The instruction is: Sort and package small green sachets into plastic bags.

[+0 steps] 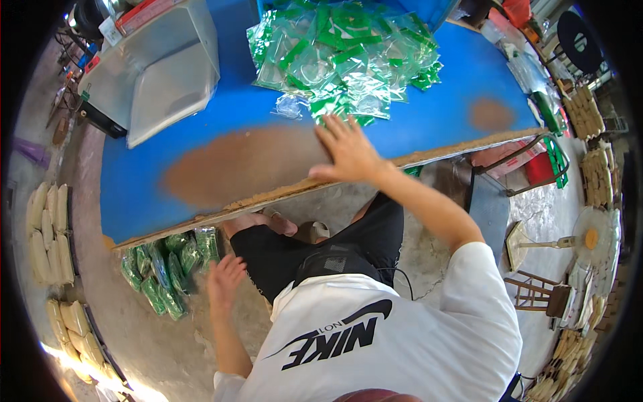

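A heap of clear plastic packets with green parts [348, 57] lies on the blue table [234, 107]. My right hand [349, 151] is over the table's near edge, fingers spread and palm down, its fingertips close to the lowest packets. Nothing shows in its grip. Whether the fingertips touch a packet I cannot tell. Lower down and to the left, my left hand [226, 278] hangs off the table beside my thigh, fingers loosely stretched out and holding nothing visible. One small clear packet [289, 106] sits at the heap's lower left.
A translucent plastic bin [171, 87] lies tipped on its side at the table's left. Filled green bags [164, 268] rest on the floor under the left corner. A stand fan [589, 238] and a wooden stool [556, 298] are at the right, with stacked bundles [50, 234] far left.
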`<state>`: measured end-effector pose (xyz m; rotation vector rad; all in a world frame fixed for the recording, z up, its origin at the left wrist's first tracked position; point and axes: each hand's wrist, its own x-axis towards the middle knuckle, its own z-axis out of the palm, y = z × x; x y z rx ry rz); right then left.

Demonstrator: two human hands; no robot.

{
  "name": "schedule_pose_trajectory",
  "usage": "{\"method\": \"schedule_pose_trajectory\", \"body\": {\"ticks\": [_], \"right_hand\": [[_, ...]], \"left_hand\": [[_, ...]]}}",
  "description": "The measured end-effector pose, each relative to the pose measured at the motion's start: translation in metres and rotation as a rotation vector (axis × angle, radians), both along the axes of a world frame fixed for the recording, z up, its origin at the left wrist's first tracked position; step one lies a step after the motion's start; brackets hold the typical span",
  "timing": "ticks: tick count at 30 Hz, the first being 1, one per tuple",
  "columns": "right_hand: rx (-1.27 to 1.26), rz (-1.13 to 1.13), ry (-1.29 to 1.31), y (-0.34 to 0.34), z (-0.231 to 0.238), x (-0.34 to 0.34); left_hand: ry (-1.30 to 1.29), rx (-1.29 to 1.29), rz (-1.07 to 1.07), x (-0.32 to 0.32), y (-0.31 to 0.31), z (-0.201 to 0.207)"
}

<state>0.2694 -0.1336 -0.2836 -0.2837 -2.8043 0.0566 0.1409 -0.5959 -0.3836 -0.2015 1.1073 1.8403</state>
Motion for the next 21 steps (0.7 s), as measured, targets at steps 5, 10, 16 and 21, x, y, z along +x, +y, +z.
{"method": "schedule_pose_trajectory", "body": {"ticks": [5,10,16,21], "right_hand": [[-0.260,0.148,0.090,-0.069,-0.005,0.020],[-0.618,-0.054,0.582,-0.079,0.013,0.021],[-1.569,0.062,0.248,-0.127,0.019,-0.015],[-0.224,0.035,0.449,-0.038,-0.003,-0.110]], "left_hand": [[0.350,-0.079,-0.498,0.047,0.112,0.053],[0.368,0.017,-0.579,0.067,0.159,0.076],[0.267,0.239,0.270,0.060,0.197,0.109],[0.456,0.071,0.405,0.012,0.168,0.093]]}}
